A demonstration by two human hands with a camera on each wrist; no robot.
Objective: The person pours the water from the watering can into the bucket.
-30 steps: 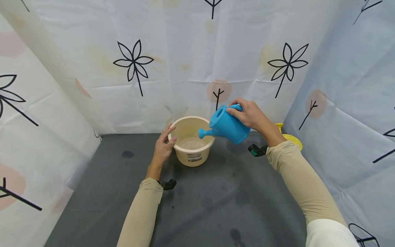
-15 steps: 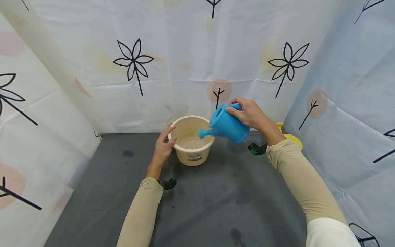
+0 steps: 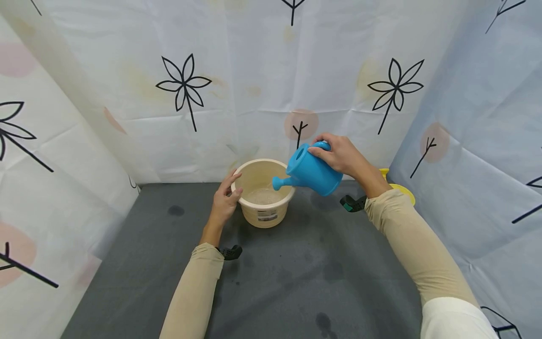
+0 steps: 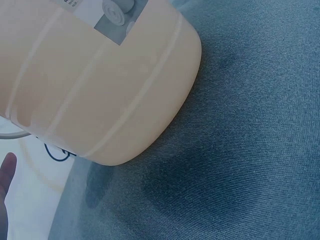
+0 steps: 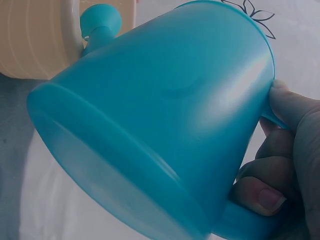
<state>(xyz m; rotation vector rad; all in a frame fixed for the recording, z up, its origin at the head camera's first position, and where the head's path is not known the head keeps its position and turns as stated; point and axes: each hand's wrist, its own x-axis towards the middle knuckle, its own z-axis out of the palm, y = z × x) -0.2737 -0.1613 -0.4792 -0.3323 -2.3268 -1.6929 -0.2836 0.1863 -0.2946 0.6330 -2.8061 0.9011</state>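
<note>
A cream plastic basin with a label stands on the dark cloth by the back wall. Pale, glinting texture shows on its inner bottom. My left hand rests at the basin's left rim, fingers spread and fairly straight; in the left wrist view one finger sticks out apart from the wall. My right hand grips the handle of a blue toy watering can, its fingers curled through the handle. The can tilts left, and its spout head hangs over the basin's right rim. Any stream from it is too faint to tell.
Yellow items, one round, stand at the back right corner, partly behind the right forearm. Printed white cloth walls close off the back and both sides. The dark cloth surface has several wet-looking spots.
Hardly anything differs: the basin, the watering can and both hands keep their places. The glints on the basin's inner bottom vary slightly.
</note>
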